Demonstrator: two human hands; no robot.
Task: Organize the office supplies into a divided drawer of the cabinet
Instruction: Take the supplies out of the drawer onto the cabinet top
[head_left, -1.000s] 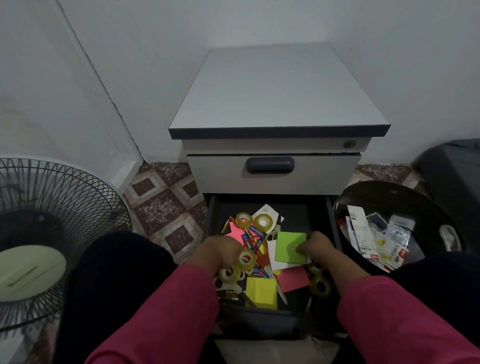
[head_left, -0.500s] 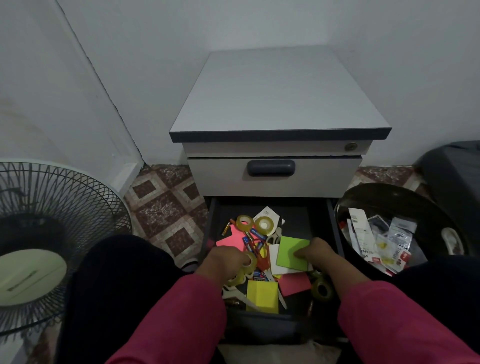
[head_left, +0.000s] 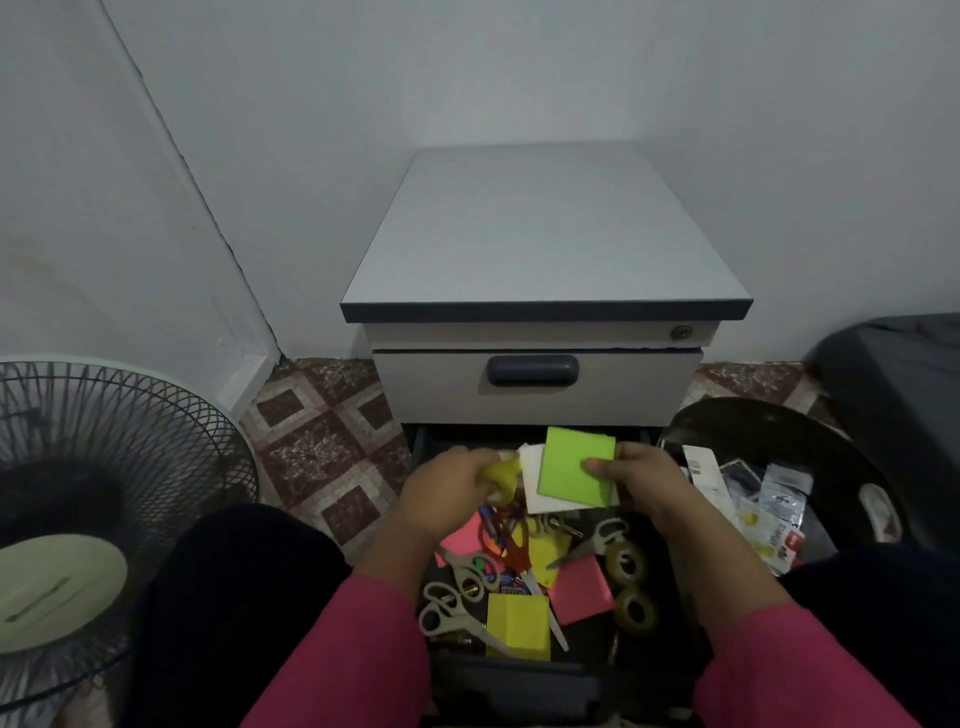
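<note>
Green sticky-note pad (head_left: 576, 467) with white pad (head_left: 535, 486) beneath, above open drawer (head_left: 519, 686) at 12 o'clock | right hand (head_left: 641, 480) pinched both at 3 o'clock edge | left hand (head_left: 447, 486) gripped tape rolls (head_left: 501, 475) | light, stiff, slippery stack; hold by edges.

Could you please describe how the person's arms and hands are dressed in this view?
Both arms wear long magenta-pink sleeves, plain, with no visible pattern, logo or cuff detail: the left sleeve and the right sleeve each end just short of the wrist. The left hand and right hand are bare: no gloves, and no rings, watch or bracelet can be made out in this dim picture.
</note>
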